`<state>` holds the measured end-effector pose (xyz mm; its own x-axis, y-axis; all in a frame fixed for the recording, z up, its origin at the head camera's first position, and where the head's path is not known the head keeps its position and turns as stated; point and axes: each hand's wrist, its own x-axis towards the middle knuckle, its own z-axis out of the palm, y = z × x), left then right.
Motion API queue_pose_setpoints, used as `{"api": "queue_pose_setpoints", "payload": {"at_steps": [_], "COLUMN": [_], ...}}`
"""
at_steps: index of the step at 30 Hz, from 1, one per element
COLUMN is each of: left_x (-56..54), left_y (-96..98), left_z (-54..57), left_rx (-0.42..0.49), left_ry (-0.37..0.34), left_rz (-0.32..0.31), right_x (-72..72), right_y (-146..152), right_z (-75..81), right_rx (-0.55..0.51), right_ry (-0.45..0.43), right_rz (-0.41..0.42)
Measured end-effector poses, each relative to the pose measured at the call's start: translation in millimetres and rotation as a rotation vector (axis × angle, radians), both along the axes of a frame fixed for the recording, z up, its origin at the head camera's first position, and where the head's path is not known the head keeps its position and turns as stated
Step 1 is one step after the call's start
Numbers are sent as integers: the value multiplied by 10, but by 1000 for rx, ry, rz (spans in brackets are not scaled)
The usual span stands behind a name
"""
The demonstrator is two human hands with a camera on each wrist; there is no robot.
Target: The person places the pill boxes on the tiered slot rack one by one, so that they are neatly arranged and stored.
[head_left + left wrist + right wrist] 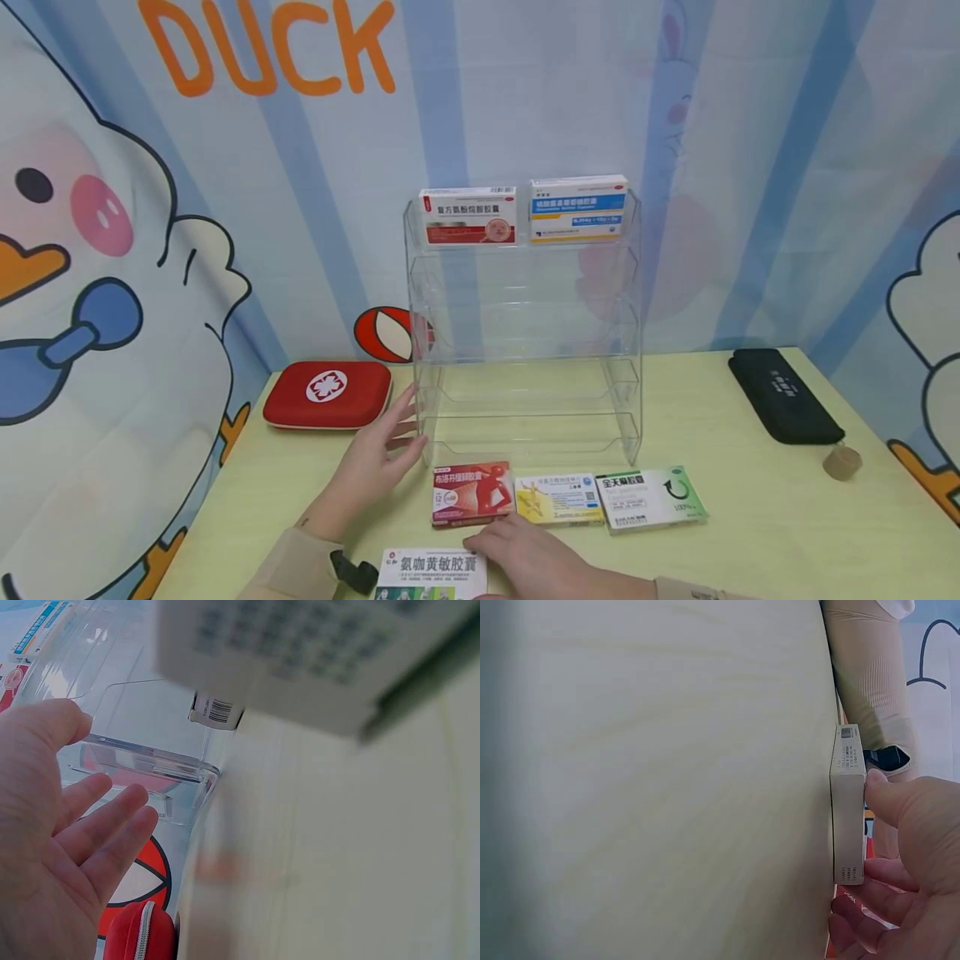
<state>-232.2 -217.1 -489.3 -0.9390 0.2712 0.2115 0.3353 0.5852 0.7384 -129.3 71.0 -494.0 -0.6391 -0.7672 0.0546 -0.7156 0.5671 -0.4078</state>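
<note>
My left hand [367,467] is beside the lower left side of a clear acrylic display rack [532,415], fingers spread and holding nothing. My right hand [532,554] grips a white medicine box [431,571] by its right end, low at the front of the table. In the right wrist view, the thumb [889,796] and fingertips lie at opposite ends of the box's side [847,825]. Between the hands and the rack lie a red medicine box [472,493], a yellow-and-white medicine box [558,500] and a green-and-white medicine box [651,500] in a row.
On the rack's top tier stand a red-and-white box [468,217] and a blue-and-white box [577,210]. A red zip case [327,394] lies left of the rack. To the right is a black pouch [783,396] with a wooden-looking tag [842,462]. A printed curtain [525,100] hangs behind.
</note>
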Motion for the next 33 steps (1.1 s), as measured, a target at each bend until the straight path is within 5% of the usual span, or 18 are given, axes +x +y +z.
{"api": "queue_pose_setpoints", "payload": {"at_steps": [11, 20, 25, 33], "left_x": [-3, 1, 2, 3], "left_y": [6, -6, 2, 18], "left_z": [-5, -6, 2, 19], "left_rx": [5, 12, -3, -9], "left_ry": [13, 28, 27, -19], "left_rz": [-13, -11, -7, 23], "right_x": [13, -47, -82, -233], "right_y": [36, 100, 130, 194], "right_z": [41, 89, 139, 344], "right_rx": [-31, -268, -418, -568], "right_ry": [-179, -333, -335, -173], "right_rz": [-86, -129, -142, -149]}}
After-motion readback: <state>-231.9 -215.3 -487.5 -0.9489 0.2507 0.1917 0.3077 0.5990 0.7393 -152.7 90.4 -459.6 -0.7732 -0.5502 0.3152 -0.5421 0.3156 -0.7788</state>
